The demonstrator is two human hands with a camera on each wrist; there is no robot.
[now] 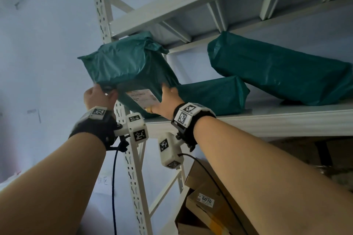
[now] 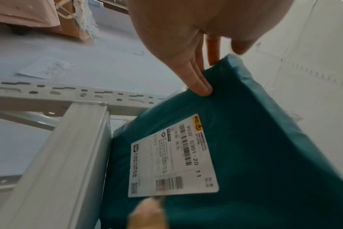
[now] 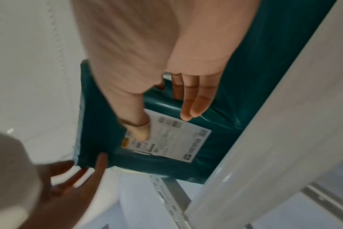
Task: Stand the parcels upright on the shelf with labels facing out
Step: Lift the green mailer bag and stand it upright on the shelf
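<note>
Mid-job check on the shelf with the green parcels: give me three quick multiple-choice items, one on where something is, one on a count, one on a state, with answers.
1. Where is the white label on the held parcel?
A. On the face turned toward the person
B. On the face turned to the wall
C. On the shelf board

2. How many green parcels show on this shelf level?
A. One
B. Three
C. Five

3. How does the long parcel at the right lie?
A. Standing upright
B. Slanted, its lower part resting on the shelf
C. Hanging off the edge

Answers: 1 A, the left wrist view reads the label beside the left hand. 2 B, the held one, the low parcel beside the right hand, and the long one. 3 B, the head view shows it tilted.
</note>
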